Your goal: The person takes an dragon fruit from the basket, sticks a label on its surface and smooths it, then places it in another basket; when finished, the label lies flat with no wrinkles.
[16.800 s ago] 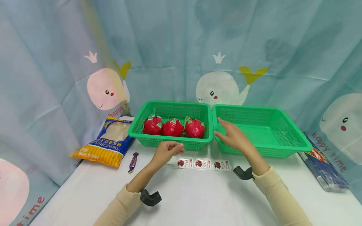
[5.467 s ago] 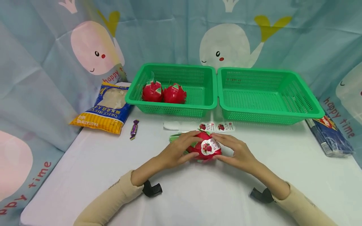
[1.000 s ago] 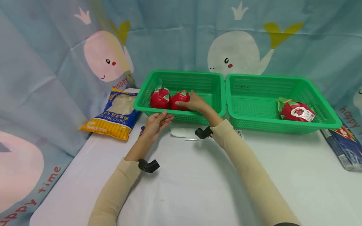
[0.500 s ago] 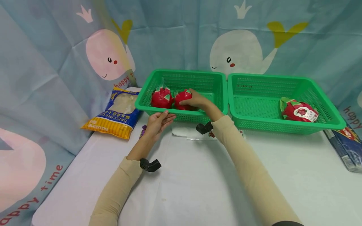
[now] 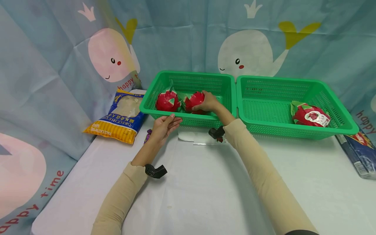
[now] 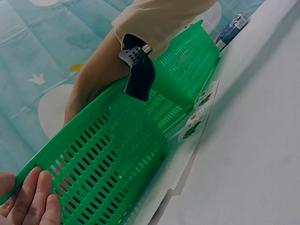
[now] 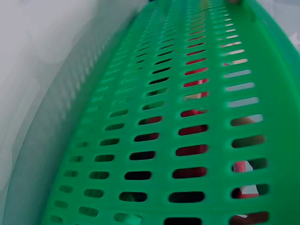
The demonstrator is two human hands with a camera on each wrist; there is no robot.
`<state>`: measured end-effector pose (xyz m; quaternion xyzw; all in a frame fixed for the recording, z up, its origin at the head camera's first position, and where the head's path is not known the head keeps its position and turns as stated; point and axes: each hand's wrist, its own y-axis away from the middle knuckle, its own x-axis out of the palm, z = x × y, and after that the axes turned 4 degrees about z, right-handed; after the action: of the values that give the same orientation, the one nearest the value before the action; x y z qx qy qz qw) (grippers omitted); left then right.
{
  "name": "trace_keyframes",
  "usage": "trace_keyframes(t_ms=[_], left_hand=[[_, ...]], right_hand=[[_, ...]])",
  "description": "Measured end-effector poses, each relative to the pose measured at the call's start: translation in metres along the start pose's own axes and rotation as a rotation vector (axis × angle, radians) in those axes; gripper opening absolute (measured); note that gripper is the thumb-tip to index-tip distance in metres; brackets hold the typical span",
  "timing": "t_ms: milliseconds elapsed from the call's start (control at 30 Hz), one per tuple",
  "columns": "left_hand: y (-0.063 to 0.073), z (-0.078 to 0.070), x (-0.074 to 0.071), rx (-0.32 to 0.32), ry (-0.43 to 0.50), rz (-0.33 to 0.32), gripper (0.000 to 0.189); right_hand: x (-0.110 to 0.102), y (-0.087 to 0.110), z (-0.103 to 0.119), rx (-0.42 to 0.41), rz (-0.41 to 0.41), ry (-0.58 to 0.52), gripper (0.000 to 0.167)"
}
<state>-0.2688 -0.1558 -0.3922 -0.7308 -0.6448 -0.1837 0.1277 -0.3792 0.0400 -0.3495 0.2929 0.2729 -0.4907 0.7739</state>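
Observation:
In the head view my right hand (image 5: 209,101) reaches into the left green basket (image 5: 188,115) and grips a red dragon fruit (image 5: 195,100) from its right side. The fruit is tilted, and its lower part is hidden by the rim. A second dragon fruit (image 5: 167,101) sits to its left in the same basket. My left hand (image 5: 164,128) holds the basket's front rim; the left wrist view shows its fingers (image 6: 35,199) against the slotted outer wall. Through the slots of the basket wall (image 7: 159,112) in the right wrist view, bits of red show; the right hand is mostly hidden there.
The right green basket (image 5: 264,104) holds a dragon fruit (image 5: 311,115) with a white label. A sticker strip (image 5: 202,138) lies before the left basket. A pasta bag (image 5: 120,117) and purple candy (image 5: 148,135) are at left, a dark blue package (image 5: 356,153) at right.
A labelled dragon fruit, earlier between both hands on the table, now lies in the right basket. In the last second my right hand has shifted the gripped fruit slightly right, away from its neighbour, tilting it.

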Motion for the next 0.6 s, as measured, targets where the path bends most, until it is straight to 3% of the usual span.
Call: trace_keyframes(t_ms=[200,467,600], left_hand=[[0.002,0.000,0.000,0.008,0.003,0.004,0.014],[0.000,0.002,-0.002,0.015,0.021,0.011,0.013],[0.000,0.003,-0.001,0.023,0.022,0.005,0.013]], right_hand=[[-0.008,0.007,-0.001,-0.031,-0.052,0.004,0.075],[-0.017,0.015,-0.006,0.026,-0.068,-0.086,0.083],[-0.023,0.020,-0.010,0.019,-0.103,-0.128,0.079]])
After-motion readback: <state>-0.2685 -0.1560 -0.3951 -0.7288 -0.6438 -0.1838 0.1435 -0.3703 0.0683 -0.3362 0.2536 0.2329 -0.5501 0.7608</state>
